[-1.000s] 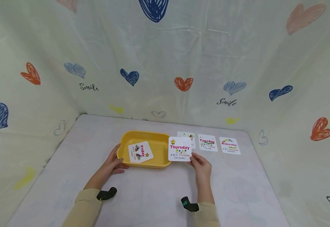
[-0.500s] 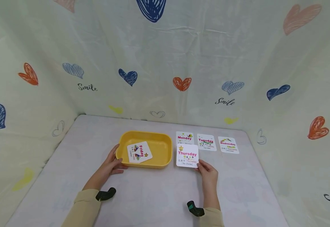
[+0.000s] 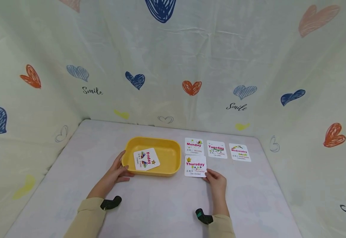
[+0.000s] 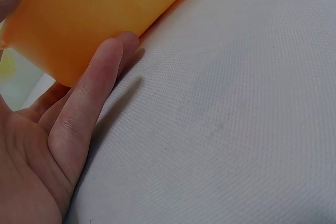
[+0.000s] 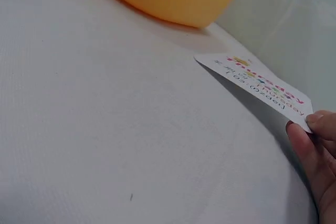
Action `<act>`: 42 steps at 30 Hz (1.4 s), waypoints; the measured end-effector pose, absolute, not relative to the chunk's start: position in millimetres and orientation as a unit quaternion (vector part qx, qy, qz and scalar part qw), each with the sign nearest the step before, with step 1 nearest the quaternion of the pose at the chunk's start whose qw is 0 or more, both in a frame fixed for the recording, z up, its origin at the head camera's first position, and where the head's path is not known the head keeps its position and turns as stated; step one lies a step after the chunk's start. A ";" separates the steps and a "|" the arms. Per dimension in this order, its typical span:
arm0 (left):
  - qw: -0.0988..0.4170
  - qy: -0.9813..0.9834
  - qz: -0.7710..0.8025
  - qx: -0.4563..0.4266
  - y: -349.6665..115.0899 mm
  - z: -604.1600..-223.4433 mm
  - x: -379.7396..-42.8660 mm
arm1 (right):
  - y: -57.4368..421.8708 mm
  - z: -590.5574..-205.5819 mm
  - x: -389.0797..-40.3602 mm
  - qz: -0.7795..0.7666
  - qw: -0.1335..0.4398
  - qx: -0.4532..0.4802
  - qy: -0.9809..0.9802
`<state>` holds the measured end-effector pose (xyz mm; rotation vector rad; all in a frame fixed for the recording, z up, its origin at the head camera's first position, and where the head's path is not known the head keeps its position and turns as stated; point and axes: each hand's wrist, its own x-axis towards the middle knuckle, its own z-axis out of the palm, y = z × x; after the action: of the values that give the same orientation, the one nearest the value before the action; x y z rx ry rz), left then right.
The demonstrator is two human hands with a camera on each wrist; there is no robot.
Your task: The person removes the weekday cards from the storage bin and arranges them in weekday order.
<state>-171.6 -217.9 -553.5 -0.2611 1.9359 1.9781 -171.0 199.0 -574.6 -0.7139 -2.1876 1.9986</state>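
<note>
My right hand (image 3: 216,183) pinches the lower right corner of the white Thursday card (image 3: 195,166) between thumb and fingers. In the right wrist view the card (image 5: 257,85) slants close over the table, with a shadow beneath it. My left hand (image 3: 114,172) holds the left end of the yellow tray (image 3: 173,155), thumb at its rim. From the left wrist view, fingers (image 4: 86,93) lie along the outside and underside of the tray (image 4: 100,19). Inside the tray lies the Friday card (image 3: 146,159), turned sideways and overlapping white card edges below it.
Behind the Thursday card lies the Monday card (image 3: 194,146). The Tuesday card (image 3: 217,149) and Wednesday card (image 3: 239,152) continue that row to the right. A heart-printed curtain (image 3: 167,66) surrounds the back and sides of the white table (image 3: 158,205).
My right hand has brought the Thursday card from the tray's right edge rightward and down toward the table, just in front of Monday, which it no longer covers. The left hand stays on the tray.
</note>
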 end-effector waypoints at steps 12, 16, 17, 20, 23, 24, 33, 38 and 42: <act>0.179 0.681 0.704 -0.096 -218.7 -555.1 -172.5 | 190.0 -572.8 -173.5 0.565 0.058 -0.237 -0.788; 0.178 0.681 0.703 -0.096 -218.5 -556.4 -173.4 | 188.9 -570.8 -174.3 0.545 0.051 -0.238 -0.802; 0.178 0.681 0.704 -0.097 -218.4 -556.5 -173.5 | 188.6 -570.5 -174.6 0.543 0.049 -0.237 -0.804; 0.179 0.683 0.702 -0.094 -218.4 -556.5 -173.5 | 188.3 -568.9 -175.2 0.536 0.043 -0.237 -0.809; 0.179 0.681 0.703 -0.098 -218.4 -555.9 -173.5 | 187.4 -567.6 -176.0 0.528 0.040 -0.239 -0.814; 0.180 0.682 0.702 -0.097 -218.4 -555.7 -173.4 | 187.2 -567.2 -176.2 0.523 0.039 -0.238 -0.817; 0.181 0.682 0.703 -0.095 -217.6 -556.3 -173.4 | 185.3 -565.8 -177.4 0.469 0.043 -0.229 -0.852; 0.177 0.683 0.703 -0.094 -217.5 -556.9 -173.6 | 185.3 -564.0 -180.4 0.457 0.035 -0.228 -0.859; 0.178 0.682 0.703 -0.094 -218.3 -557.1 -173.4 | 184.7 -563.0 -182.7 0.454 0.028 -0.229 -0.861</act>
<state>-173.4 -218.3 -557.1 -0.2665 1.9309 1.9879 -182.7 184.7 -563.0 -0.7069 -2.6569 1.4016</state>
